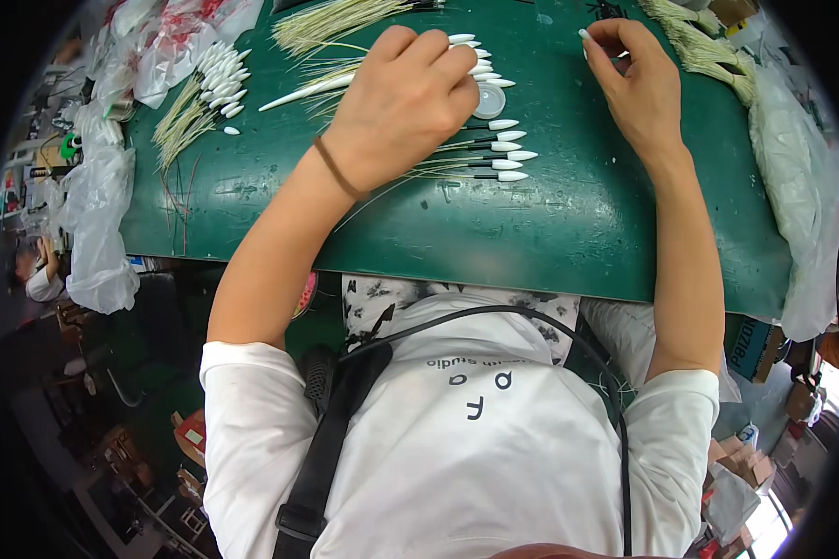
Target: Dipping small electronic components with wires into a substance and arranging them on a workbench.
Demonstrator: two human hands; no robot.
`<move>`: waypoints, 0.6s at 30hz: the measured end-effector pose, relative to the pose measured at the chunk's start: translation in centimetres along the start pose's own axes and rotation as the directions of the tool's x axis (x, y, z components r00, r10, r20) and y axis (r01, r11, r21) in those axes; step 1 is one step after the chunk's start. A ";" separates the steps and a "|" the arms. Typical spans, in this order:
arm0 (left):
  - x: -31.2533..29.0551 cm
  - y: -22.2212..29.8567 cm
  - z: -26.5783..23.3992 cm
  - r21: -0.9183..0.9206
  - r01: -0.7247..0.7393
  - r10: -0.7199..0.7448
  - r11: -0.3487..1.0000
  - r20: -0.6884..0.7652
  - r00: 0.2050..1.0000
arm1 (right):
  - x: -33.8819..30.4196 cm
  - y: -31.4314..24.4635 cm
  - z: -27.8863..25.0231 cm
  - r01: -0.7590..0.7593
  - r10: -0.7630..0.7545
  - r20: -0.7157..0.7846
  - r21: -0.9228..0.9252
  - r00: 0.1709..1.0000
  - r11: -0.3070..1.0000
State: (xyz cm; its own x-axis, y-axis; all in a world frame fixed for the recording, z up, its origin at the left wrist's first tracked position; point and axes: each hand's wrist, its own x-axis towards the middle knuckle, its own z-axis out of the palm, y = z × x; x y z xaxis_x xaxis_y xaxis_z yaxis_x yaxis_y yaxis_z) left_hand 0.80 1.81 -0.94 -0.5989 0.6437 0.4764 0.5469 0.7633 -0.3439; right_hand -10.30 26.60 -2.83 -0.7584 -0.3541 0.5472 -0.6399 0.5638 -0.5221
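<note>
My left hand [408, 104] is closed above the table, its fingers curled and what they hold hidden. From behind that wrist a long white tapered piece [309, 91] points left; I cannot tell whether the hand grips it. Just right of these fingers sits a small round clear dish [489, 101]. Below it lies a row of thin pale wires with black sleeves and white pointed tips [505, 146]. More white tips [496, 83] show behind the hand. My right hand [639, 84] is raised at the right, thumb and index fingertips pinched together; anything between them is too small to make out.
The green table [419, 228] carries a bundle of white-tipped wires [222, 79] at left and pale wire bundles [331, 26] at the back. Small black pieces [608, 9] lie beyond my right hand. Plastic bags [101, 210] hang over the left edge; another bag [792, 186] drapes the right.
</note>
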 end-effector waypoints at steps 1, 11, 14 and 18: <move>0.0 0.1 -0.1 -0.002 0.000 0.000 1.000 0.000 1.000 | -0.1 -0.1 0.0 -0.049 0.049 0.001 0.036 0.999 0.998; -1.3 -0.7 0.1 -0.445 0.250 -0.333 0.860 -0.119 0.935 | -0.9 -3.2 0.0 -0.125 0.062 0.161 0.425 0.985 0.896; -1.4 -0.5 0.1 -0.527 0.345 -0.430 0.777 -0.043 0.902 | -1.5 -4.0 0.7 0.022 -0.078 0.159 0.325 0.984 0.945; -1.6 -0.5 -0.1 -0.514 0.373 -0.435 0.772 0.000 0.901 | -1.5 -4.7 1.1 0.087 -0.134 0.186 0.241 0.973 0.967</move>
State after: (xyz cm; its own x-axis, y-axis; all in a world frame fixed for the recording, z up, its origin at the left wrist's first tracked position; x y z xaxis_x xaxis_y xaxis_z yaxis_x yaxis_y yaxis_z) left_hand 1.57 0.43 -1.46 -0.7771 0.2480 0.5784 0.5001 0.8014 0.3282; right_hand -6.26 23.64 -1.90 -0.6754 -0.5590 0.4810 -0.7145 0.3345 -0.6145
